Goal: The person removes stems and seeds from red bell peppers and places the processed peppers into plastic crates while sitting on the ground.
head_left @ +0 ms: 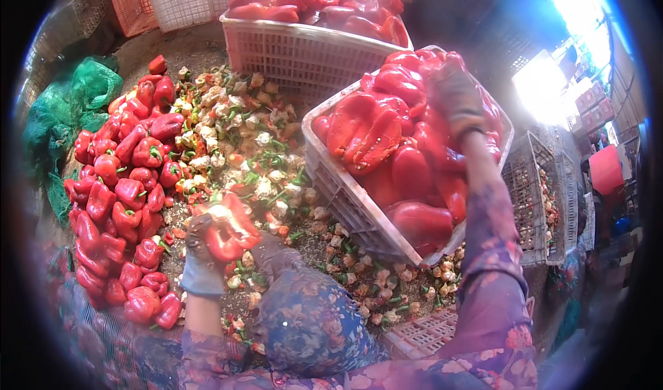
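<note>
My left hand (201, 257), in a grey-blue glove, is closed round a red bell pepper (238, 234) that is cut open, its pale inside showing. Whole red peppers (131, 191) lie heaped to its left, many with green stems. My right hand (457, 103), also gloved, is stretched out over the far right part of a pale plastic crate (349, 195). That crate is piled with cored and opened red peppers (413, 172). The right hand touches or hovers just above the pile; its fingers are blurred, so whether it grips a pepper does not show.
A second crate (290, 51) full of opened peppers stands behind. Cut-out cores and stems (238, 131) litter the floor between heap and crates. Green netting (86, 93) lies far left. More crates (532, 200) stand at right, and a pink crate (421, 331) lies near my floral-covered knee (311, 321).
</note>
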The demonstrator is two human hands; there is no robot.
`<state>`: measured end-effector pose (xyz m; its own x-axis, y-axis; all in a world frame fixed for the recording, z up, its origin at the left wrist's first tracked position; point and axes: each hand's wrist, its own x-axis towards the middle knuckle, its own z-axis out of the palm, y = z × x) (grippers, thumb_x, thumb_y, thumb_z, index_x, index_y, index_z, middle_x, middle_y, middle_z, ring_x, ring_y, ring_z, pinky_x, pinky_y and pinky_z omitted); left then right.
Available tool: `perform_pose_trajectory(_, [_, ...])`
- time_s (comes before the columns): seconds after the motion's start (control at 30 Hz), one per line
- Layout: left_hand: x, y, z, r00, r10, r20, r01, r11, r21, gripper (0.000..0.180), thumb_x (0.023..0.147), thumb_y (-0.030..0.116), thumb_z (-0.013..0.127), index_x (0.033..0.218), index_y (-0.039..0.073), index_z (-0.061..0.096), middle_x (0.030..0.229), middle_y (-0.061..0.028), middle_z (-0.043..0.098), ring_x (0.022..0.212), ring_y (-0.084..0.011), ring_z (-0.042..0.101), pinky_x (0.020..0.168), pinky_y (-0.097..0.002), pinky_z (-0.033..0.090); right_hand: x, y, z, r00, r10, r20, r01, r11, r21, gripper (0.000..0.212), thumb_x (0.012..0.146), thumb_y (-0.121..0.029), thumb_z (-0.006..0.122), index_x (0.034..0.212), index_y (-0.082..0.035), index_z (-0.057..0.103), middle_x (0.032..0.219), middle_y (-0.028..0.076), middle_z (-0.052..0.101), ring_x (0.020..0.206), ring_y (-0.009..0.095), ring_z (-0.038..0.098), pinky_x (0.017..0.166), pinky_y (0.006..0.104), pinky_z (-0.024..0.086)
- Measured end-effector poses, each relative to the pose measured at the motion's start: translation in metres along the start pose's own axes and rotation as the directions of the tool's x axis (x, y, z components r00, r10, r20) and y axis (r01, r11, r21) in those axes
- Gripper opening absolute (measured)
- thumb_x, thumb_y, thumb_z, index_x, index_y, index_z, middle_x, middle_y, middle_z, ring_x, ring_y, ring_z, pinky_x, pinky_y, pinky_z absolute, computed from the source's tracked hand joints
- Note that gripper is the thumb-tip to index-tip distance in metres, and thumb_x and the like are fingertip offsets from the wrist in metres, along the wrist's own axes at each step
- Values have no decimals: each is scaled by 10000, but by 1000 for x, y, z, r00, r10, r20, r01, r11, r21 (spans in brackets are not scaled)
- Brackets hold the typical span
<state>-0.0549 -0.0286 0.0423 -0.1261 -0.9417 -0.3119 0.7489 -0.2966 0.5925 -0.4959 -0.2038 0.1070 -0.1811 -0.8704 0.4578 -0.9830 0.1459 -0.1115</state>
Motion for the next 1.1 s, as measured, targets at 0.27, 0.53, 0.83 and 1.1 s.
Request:
perform_pose_trajectory(0.27, [38, -1, -39, 987, 136, 83, -151, 966, 208, 232, 862, 230, 624, 1025, 69, 588, 925, -10, 591, 859, -116, 577, 768, -262, 485, 5, -27, -28, 976, -132, -175, 156, 979, 134, 388, 885, -324, 659, 1167, -58, 634, 1084, 209, 628, 999, 351, 625, 869, 422, 504])
perform_pose_trajectory(0.53, [16, 23, -7, 850, 229, 474, -523, 470, 711, 315, 879, 193, 598, 1138, 13, 594, 987, -59, 614, 947, -155, 607, 867, -274, 486, -140, -260, -58, 495, -826, 269, 371, 481, 794, 569, 678, -188, 787, 1198, -92, 578, 1092, 144, 614, 1005, 335, 608, 817, 416, 507])
perform_pose_trajectory(0.83, [6, -6, -55, 987, -136, 81, 144, 984, -101, 329, 855, 153, 592, 1142, -6, 579, 1049, -118, 638, 961, -215, 638, 864, -357, 524, -156, -292, -1, 640, -743, 194, 347, 505, 790, 314, 718, -245, 769, 954, -69, 659, 805, 129, 655, 756, 305, 658, 674, 399, 536])
perform_pose_trajectory(1.1, [-7, 7, -70, 995, 94, -31, -92, 995, 49, 469, 803, 238, 650, 1183, -18, 550, 1113, -130, 615, 1019, -227, 617, 895, -351, 509, -153, -284, 40, 520, -284, 806, -719, 363, 592, 424, 848, -294, 730, 1200, -79, 629, 990, 48, 669, 901, 130, 618, 711, 289, 511])
